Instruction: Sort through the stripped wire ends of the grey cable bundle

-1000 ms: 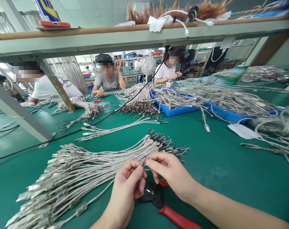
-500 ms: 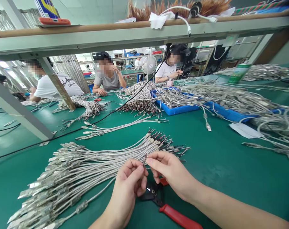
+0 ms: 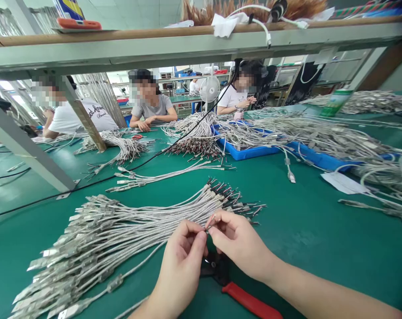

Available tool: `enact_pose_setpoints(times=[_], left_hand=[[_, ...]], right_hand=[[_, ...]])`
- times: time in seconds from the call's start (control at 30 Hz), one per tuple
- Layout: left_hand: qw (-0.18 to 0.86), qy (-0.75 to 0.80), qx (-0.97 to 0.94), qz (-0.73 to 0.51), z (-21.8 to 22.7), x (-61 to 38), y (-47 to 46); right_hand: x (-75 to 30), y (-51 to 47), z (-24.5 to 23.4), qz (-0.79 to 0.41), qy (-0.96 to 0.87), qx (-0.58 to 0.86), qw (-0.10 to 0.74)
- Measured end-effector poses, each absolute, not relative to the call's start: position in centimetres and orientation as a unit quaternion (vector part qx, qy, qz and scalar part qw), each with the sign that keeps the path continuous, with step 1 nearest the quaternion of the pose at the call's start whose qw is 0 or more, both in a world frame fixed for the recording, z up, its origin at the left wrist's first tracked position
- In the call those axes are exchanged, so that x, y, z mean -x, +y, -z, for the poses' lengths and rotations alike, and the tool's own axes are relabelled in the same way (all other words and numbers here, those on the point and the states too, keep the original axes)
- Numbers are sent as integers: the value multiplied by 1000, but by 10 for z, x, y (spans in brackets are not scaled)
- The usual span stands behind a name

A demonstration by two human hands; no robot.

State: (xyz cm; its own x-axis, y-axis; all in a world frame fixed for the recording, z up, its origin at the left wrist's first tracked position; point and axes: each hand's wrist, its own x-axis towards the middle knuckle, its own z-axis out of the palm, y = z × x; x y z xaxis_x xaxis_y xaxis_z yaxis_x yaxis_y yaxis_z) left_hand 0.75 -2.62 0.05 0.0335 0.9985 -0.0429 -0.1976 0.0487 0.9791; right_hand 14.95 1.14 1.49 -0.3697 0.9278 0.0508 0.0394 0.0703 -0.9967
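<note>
Near the front of the bench, my left hand [image 3: 183, 266] pinches the end of a USB cable, whose thin stripped wires [image 3: 210, 220] stick up at the fingertips. Closed fingertips of my right hand [image 3: 239, 243] meet them there and grip those wire ends. Most of this cable is hidden by the left hand. Under both hands lies a wire stripper [image 3: 250, 301] with a red handle, its dark head partly covered. Left of and behind the hands spreads a bundle of pale USB cables [image 3: 144, 226], plugs to the left and bare wire ends to the right.
A few separate cables [image 3: 168, 177] lie behind the bundle. Blue trays [image 3: 250, 153] heaped with cables stand at the back right. A black cord [image 3: 148, 159] crosses the green bench [image 3: 307, 274]. A shelf beam [image 3: 137, 51] spans overhead. Several people sit opposite, near a white fan [image 3: 210, 90].
My fingertips have drawn closer together, and the wires between them now lean to the right. Across the bench, a person in grey has lowered a raised hand to the table.
</note>
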Motion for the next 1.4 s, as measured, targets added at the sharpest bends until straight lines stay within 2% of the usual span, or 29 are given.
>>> enact_pose_setpoints(times=[0.37, 0.87, 1.1, 1.4], left_hand=[[725, 352, -295, -513, -6, -5, -19], [680, 383, -330, -531, -1, -7, -21], [678, 390, -331, -527, -6, -8, -23], [651, 420, -323, -544, -6, -4, -24]], right_hand=[[-145, 13, -12, -635, -519, 384, 423], [-148, 14, -19, -628, -533, 381, 419], [-148, 11, -19, -607, -530, 374, 459], [-148, 14, -17, -620, -518, 406, 427]])
